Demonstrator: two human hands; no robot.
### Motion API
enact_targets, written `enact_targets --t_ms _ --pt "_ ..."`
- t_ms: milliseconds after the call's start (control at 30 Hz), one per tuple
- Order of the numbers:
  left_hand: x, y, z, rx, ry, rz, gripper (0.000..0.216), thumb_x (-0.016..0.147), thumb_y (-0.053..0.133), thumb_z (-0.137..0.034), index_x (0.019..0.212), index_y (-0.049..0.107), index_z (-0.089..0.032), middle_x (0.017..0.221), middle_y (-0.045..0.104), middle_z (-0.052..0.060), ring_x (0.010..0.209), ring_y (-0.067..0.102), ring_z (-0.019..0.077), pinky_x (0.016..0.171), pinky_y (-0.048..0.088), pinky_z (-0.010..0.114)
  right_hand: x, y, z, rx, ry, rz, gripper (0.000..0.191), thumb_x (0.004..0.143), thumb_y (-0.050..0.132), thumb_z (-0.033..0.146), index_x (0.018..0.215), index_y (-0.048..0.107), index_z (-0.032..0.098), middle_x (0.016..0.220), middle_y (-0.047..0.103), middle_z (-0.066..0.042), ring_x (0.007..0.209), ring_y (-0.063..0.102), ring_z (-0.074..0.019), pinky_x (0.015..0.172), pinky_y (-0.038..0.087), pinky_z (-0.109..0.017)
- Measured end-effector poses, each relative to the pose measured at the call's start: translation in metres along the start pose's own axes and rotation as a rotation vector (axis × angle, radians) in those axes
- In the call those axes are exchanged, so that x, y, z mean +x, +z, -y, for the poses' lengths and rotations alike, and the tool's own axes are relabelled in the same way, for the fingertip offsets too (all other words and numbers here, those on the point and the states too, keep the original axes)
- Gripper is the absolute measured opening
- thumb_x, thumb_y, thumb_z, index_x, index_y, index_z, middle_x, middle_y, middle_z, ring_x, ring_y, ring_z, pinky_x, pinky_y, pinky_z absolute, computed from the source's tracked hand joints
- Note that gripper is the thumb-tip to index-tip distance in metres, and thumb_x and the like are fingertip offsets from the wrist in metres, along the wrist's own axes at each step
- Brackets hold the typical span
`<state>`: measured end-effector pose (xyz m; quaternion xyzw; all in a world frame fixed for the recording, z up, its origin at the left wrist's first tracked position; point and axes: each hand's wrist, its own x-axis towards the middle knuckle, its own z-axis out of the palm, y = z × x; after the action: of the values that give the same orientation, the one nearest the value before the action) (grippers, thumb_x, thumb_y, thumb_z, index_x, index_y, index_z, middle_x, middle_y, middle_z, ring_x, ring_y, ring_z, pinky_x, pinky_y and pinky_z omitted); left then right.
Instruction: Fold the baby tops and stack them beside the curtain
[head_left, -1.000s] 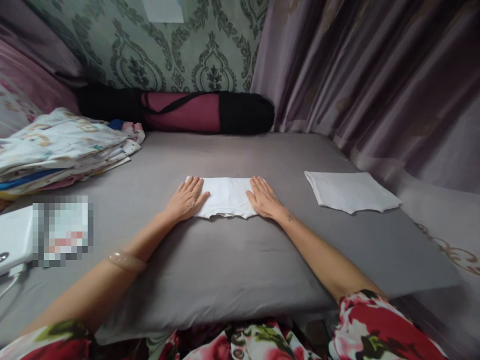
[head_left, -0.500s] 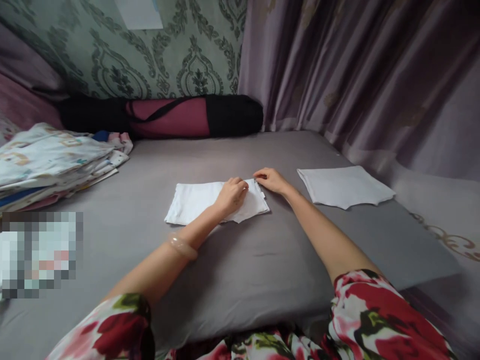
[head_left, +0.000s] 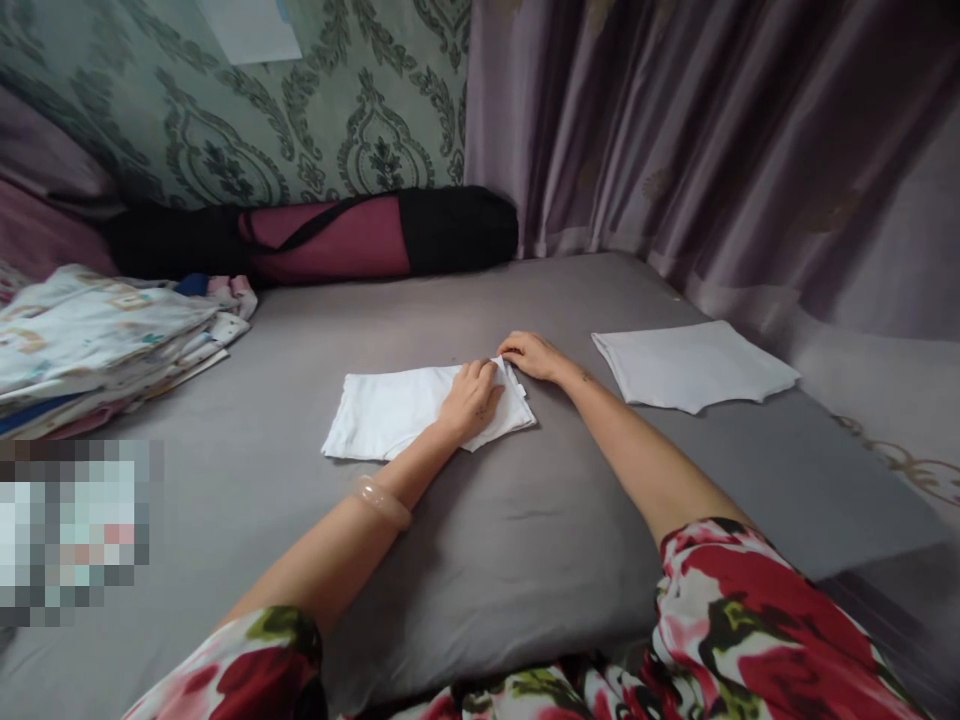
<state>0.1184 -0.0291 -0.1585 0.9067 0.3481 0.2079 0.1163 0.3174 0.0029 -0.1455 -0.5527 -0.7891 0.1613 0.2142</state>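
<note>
A white folded garment [head_left: 390,405] lies flat on the grey sheet in front of me, with a small white tag at its right end. My left hand [head_left: 472,402] rests over its right half, fingers curled together onto the cloth. At the garment's upper right corner, my right hand [head_left: 529,355] pinches the edge between closed fingers. The fingertips of both hands are close together, and part of the cloth is hidden under the left hand. Off to the right lies a second white garment [head_left: 694,367], folded flat, touched by neither hand.
The bed [head_left: 525,560] has a grey sheet. A stack of printed clothes [head_left: 112,330] stands at the left, above a blurred-out patch. Along the patterned wall lies a long black and maroon bag [head_left: 337,238]. Purple curtains [head_left: 600,130] hang at the back right.
The camera view has shifted slightly. My left hand has moved a little closer to the garment's upper right corner, and my right hand keeps its hold there.
</note>
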Motion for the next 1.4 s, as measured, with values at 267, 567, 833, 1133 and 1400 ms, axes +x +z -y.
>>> enact_targets --t_ms 267,567,833,1133,1400 --pt "-0.001 -0.005 -0.015 0.182 0.004 0.177 0.059 0.098 0.032 -0.045 0.145 0.036 -0.010 0.153 0.035 0.019 0.140 0.031 0.0335 0.114 0.025 0.050 -0.002 0.010 -0.006 -0.021 0.007 -0.066 0.023 0.090 0.049 0.014 0.095 0.071 0.016 0.096 0.065 -0.007 0.093 0.059 -0.0167 0.090 0.043 -0.029" --pt "0.011 -0.017 -0.013 0.081 -0.034 0.323 0.061 0.099 0.027 -0.046 0.148 0.031 -0.011 0.156 0.029 0.020 0.144 0.026 0.0310 0.115 0.024 0.050 -0.005 0.010 0.029 0.030 0.249 -0.234 0.038 0.092 0.037 0.014 0.117 0.067 0.015 0.117 0.068 -0.011 0.110 0.061 -0.0190 0.100 0.044 -0.033" --pt "-0.046 -0.063 0.032 0.173 -0.167 0.109 0.046 0.096 0.032 -0.025 0.136 0.044 -0.007 0.146 0.044 0.021 0.137 0.040 0.0286 0.112 0.030 0.044 -0.039 0.050 0.085 -0.232 0.146 -0.024 0.065 0.098 0.028 0.043 0.145 0.038 0.000 0.154 0.033 -0.021 0.145 0.024 -0.0294 0.119 0.016 -0.045" --pt "-0.086 -0.121 0.118 0.131 -0.872 -0.084 0.034 0.089 0.046 -0.037 0.101 0.072 -0.017 0.106 0.068 0.015 0.103 0.061 0.0284 0.087 0.046 0.037 -0.031 0.050 0.100 -0.278 0.189 0.042 0.063 0.098 0.028 0.041 0.148 0.036 0.003 0.156 0.029 -0.019 0.147 0.020 -0.0297 0.120 0.013 -0.048" --pt "-0.068 -0.123 0.121 -0.047 -1.059 -0.029 0.038 0.083 0.056 -0.049 0.095 0.074 -0.018 0.096 0.073 0.015 0.106 0.062 0.0315 0.085 0.045 0.037 0.011 0.092 0.193 -0.203 -0.184 0.177 0.056 0.098 0.032 0.032 0.147 0.038 0.007 0.156 0.031 -0.015 0.148 0.018 -0.0254 0.121 0.007 -0.044"
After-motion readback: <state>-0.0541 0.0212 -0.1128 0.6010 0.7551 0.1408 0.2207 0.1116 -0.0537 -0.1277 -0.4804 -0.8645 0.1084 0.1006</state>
